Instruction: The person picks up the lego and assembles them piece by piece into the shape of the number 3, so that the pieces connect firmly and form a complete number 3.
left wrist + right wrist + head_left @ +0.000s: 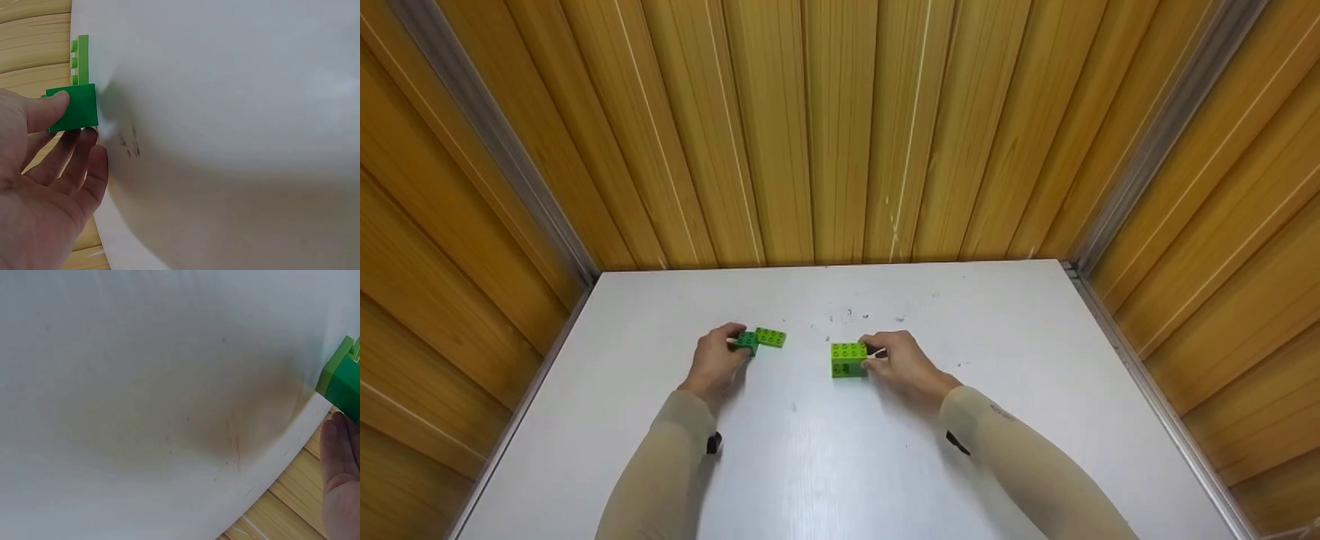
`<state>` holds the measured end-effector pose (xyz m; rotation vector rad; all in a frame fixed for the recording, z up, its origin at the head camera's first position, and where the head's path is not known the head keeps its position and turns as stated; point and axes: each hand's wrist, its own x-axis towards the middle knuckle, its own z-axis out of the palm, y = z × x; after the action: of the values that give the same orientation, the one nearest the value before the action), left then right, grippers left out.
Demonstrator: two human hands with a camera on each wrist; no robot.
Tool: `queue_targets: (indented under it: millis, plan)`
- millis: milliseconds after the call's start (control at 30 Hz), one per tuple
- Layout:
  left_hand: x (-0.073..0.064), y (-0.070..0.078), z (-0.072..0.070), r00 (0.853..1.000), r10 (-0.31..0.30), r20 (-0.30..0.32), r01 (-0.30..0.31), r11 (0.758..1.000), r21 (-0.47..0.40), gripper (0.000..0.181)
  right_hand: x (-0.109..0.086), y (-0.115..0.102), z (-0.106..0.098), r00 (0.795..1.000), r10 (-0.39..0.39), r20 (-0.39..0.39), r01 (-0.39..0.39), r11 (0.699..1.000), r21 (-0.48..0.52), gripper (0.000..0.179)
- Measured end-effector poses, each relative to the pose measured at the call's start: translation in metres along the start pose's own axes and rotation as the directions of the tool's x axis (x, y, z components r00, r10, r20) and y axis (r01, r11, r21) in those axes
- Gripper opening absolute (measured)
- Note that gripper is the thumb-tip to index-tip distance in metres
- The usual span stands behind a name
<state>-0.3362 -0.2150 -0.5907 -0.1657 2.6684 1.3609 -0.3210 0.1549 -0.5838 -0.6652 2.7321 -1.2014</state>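
My left hand [716, 364] pinches a dark green toy building brick [747, 342] on the left half of the table. In the left wrist view the thumb presses one face of the brick [82, 108]. Beside it lies a flat light green studded brick [771, 337]; whether the two are joined I cannot tell. To the right, my right hand [906, 363] grips the right end of a block of stacked bricks [849, 352], light green on top with dark green below. Only part of that stack [343, 385] shows at the edge of the right wrist view.
Both hands work over a white table [825, 465] with small dark marks [865, 316] near its middle. Yellow wood-patterned panels [840, 135] rise behind it and on both sides, with grey metal strips at the corners.
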Motion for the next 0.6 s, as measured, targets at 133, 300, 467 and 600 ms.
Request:
queue_targets:
  millis: [133,300,467,600]
  plan:
    - [-0.0001,-0.0016,0.0018,1.000,0.008,-0.009,-0.008,1.000,0.014,0.054,-0.0014,0.0015,0.0003,1.000,-0.001,-0.001,0.001,1.000,-0.007,0.037]
    - [0.0010,-0.0039,0.0020,1.000,-0.002,-0.014,0.002,1.000,0.012,0.052,-0.0020,-0.0009,-0.0010,1.000,0.011,0.007,-0.011,1.000,-0.011,0.039]
    - [-0.0007,-0.0029,0.0033,0.999,-0.003,-0.036,0.004,1.000,0.029,0.051,-0.0024,-0.0038,-0.0019,0.999,0.038,0.014,-0.038,0.999,0.004,0.039]
    - [-0.0020,0.0001,0.0054,0.998,0.018,-0.055,-0.017,1.000,0.023,0.049,-0.0017,-0.0042,-0.0016,0.998,0.059,0.021,-0.059,0.998,0.003,0.039]
